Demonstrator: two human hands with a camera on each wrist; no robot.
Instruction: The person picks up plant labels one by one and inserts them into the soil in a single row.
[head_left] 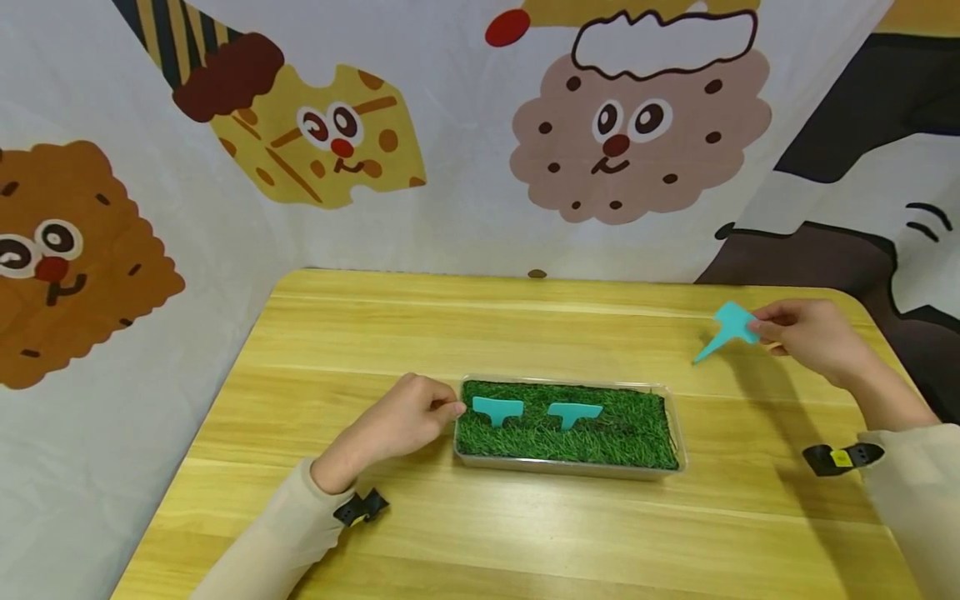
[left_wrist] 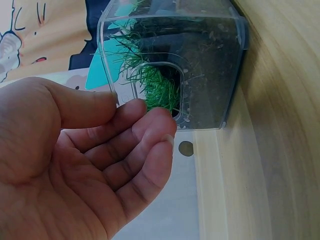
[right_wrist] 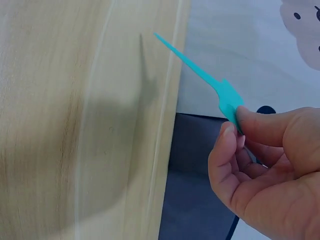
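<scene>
A clear plastic box (head_left: 570, 468) filled with green artificial grass (head_left: 600, 446) sits on the table. Two turquoise T-shaped plant labels (head_left: 498, 408) stand upright in the grass, toward its left half. At the box's left end, my left hand (head_left: 405, 417) pinches the rim between thumb and curled fingers; the left wrist view shows the fingertips (left_wrist: 162, 117) against the end wall. Off to the right, above the table, my right hand (head_left: 817, 337) pinches a third turquoise plant label (head_left: 733, 323) by its wide head. Its pointed stem slants down to the left.
The pale wooden table (head_left: 360, 325) reaches back to a white cloth (head_left: 465, 225) printed with cartoon biscuits and cheese. Each wrist wears a black strap (head_left: 840, 458). The right hand's shadow falls across the table.
</scene>
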